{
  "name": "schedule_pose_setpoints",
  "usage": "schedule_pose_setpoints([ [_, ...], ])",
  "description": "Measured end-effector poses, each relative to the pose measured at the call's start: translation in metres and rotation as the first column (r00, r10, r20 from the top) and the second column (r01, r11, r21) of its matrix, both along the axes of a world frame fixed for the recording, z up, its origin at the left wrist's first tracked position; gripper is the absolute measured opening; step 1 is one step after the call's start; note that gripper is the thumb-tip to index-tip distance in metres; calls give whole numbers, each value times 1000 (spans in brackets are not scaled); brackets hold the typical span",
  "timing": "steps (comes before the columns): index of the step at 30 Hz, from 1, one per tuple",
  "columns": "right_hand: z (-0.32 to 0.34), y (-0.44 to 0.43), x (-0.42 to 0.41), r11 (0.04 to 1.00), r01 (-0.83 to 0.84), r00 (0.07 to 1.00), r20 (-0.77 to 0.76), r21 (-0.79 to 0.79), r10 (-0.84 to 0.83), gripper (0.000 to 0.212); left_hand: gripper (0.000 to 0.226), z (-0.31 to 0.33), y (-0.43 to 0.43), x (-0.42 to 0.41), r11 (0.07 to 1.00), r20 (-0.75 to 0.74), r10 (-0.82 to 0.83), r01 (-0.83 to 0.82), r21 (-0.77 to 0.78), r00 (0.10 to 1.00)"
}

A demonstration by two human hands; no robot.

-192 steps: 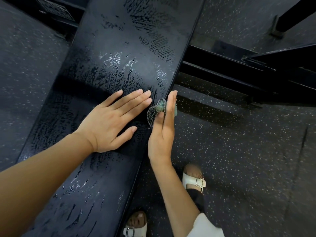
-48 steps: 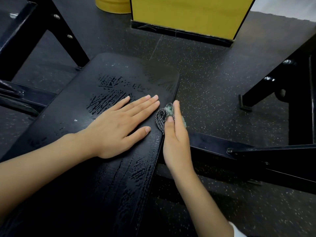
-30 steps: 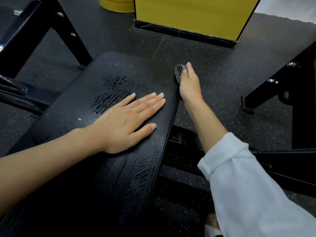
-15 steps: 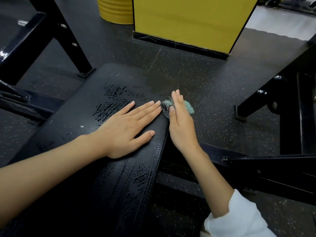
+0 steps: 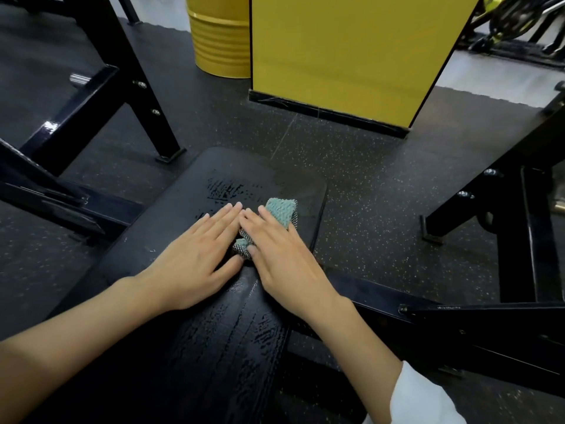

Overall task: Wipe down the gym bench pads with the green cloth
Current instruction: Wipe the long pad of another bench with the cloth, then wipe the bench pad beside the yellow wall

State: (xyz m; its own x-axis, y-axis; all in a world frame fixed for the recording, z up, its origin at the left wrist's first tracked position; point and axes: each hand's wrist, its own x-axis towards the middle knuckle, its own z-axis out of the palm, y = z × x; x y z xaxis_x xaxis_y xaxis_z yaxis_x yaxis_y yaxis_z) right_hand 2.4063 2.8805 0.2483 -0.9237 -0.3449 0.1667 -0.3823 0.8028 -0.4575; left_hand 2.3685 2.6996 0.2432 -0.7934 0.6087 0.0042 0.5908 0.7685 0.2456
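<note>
Green cloth (image 5: 282, 210) lies by the surface's (image 5: 171, 231) right edge under the flat right hand (image 5: 284, 258), flat left hand (image 5: 195, 264) beside.

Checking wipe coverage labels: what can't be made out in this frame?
Head view:
green cloth: mostly under the right hand.
bench pad: near end cut off by bottom edge; patch hidden under left hand.
yellow drum: top cut off by top edge.

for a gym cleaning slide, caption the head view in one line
Right hand presses the green cloth onto the wet bench pad, left hand flat beside it.
</note>
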Motion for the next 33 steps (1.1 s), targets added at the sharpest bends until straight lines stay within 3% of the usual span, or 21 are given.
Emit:
schedule_pose_setpoints([
  [7,14,19,10,987,108,991,-62,-120,-116,52,74,12,8,-3,991,-27,-19,22,129,999],
  [12,14,49,12,970,210,976,-36,-119,-215,51,76,28,44,-3,962,-23,-124,126,240,992],
  [18,11,64,14,958,263,965,14,-116,-264,51,93,7,75,-20,994,-18,-102,103,48,995],
  [25,12,60,8,961,251,968,19,-117,-251,50,82,-6,73,-15,993,-89,-111,114,32,990],
  [29,13,54,5,974,208,978,12,-87,-208,50,79,-7,45,-18,995,-88,-104,104,-3,991],
  [33,12,36,-2,994,107,994,25,-17,-107,52,81,-4,-12,-28,998,-62,13,-17,-54,998],
])
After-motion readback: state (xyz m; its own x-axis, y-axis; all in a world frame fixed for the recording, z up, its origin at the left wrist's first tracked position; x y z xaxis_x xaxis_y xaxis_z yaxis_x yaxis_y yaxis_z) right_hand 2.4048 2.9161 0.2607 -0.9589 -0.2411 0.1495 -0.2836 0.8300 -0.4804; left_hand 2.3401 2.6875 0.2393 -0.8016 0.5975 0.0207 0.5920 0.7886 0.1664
